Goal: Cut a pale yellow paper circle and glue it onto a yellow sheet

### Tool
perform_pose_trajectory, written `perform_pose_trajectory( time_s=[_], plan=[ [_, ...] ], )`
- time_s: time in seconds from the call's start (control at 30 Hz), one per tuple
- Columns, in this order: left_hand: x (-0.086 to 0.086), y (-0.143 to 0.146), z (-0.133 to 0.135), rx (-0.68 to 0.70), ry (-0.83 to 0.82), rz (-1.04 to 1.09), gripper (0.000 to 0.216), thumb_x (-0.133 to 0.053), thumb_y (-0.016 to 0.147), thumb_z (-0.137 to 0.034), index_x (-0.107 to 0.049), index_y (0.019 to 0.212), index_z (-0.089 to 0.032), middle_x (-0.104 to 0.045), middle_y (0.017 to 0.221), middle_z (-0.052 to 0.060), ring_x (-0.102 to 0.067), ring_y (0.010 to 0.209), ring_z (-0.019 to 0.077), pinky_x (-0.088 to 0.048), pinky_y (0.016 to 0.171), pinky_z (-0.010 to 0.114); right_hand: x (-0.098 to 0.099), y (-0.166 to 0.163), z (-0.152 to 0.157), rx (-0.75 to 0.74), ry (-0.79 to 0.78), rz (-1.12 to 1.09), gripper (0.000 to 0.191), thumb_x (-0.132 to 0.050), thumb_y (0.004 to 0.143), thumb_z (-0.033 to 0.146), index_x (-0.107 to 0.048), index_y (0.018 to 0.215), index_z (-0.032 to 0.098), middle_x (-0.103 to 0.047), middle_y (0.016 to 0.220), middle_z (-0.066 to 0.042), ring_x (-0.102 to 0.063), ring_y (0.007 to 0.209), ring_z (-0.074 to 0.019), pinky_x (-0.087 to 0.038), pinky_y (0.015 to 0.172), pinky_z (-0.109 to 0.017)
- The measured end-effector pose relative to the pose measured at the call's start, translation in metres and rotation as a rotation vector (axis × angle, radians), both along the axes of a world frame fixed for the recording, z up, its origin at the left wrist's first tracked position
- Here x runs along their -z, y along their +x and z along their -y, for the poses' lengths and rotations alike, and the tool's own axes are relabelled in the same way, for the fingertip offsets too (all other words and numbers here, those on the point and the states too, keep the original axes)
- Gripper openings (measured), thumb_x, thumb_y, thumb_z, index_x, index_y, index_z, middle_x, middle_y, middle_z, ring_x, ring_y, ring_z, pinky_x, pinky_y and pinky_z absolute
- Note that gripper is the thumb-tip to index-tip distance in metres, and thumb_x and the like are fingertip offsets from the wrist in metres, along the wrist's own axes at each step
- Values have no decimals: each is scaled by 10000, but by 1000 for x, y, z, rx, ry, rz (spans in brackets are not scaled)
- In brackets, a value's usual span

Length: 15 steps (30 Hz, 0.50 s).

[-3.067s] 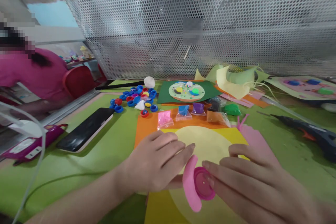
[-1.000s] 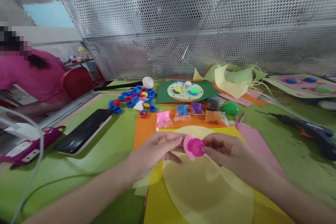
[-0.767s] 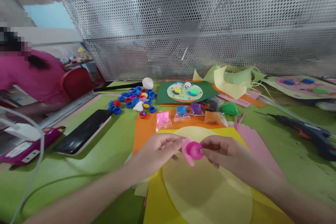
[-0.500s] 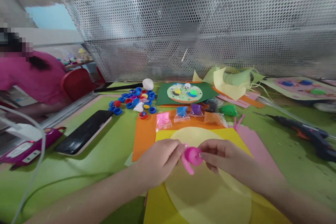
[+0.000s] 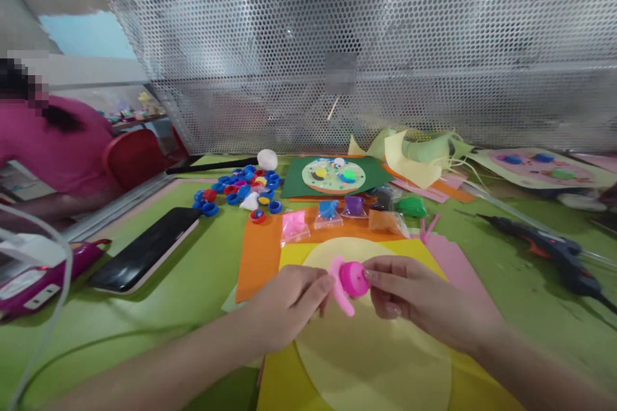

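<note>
A magenta bottle cap (image 5: pixel 353 278) stuck against a pink foam disc (image 5: pixel 337 284) is pinched between both my hands, a little above a pale yellow paper circle (image 5: pixel 373 359) on a yellow sheet (image 5: pixel 284 392). My left hand (image 5: pixel 284 305) grips the foam disc's edge with closed fingers. My right hand (image 5: pixel 414 295) holds the cap with thumb and fingertips.
Small bags of coloured clay (image 5: pixel 294 225) lie on an orange sheet (image 5: pixel 255 257). Several bottle caps (image 5: pixel 241 189) are heaped behind it. A phone (image 5: pixel 144 247) lies at left, a glue gun (image 5: pixel 544 247) at right. A decorated disc (image 5: pixel 333 175) rests on green paper. A person in pink (image 5: pixel 53 141) sits at far left.
Both hands, earlier pressing the cap and foam disc low and close, lifted them and moved farther out over the paper circle. Over the last second they shifted only slightly.
</note>
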State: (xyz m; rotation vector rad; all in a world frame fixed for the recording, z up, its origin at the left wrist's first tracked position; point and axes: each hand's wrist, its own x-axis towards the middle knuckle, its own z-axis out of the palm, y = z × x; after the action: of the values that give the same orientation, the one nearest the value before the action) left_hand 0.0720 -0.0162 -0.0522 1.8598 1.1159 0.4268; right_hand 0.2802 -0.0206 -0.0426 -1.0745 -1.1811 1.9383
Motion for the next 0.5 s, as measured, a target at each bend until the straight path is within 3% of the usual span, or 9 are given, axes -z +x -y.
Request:
perform_pose_trajectory(
  time_s=[0.13, 0.3, 0.4, 0.5],
  plan=[
    [0, -2, 2, 56, 82, -68, 565, -188, 896, -580, -526, 683, -180, -460, 550, -29, -439, 487, 109, -350, 483, 229, -2, 2, 2, -28, 6, -3, 346, -687, 711, 455, -576, 752, 130, -440, 565, 49, -334, 505, -60, -242, 505, -223],
    [-1, -4, -7, 51, 227, -105, 597, -71, 927, -487, -502, 642, -187, -483, 558, -24, -473, 499, 105, -381, 491, 215, -4, 9, -4, -63, 237, 471, 252, -564, 798, 380, -613, 813, 133, -464, 600, 33, -373, 525, -75, -283, 516, -225],
    [-4, -11, -23, -53, 374, -211, 466, -216, 932, -420, -506, 652, -187, -483, 551, -26, -486, 510, 122, -389, 496, 229, -2, 13, -9, -105, 247, 573, 255, -523, 811, 350, -631, 851, 122, -432, 543, 46, -362, 484, -73, -284, 481, -215],
    [-10, -25, -46, -131, 589, -319, 210, -381, 867, -260, -560, 886, -150, -608, 822, 61, -558, 788, 199, -444, 710, 320, 1, 15, -10, -159, 265, 626, 256, -533, 810, 361, -640, 823, 129, -449, 510, 42, -380, 453, -74, -300, 456, -207]
  ],
)
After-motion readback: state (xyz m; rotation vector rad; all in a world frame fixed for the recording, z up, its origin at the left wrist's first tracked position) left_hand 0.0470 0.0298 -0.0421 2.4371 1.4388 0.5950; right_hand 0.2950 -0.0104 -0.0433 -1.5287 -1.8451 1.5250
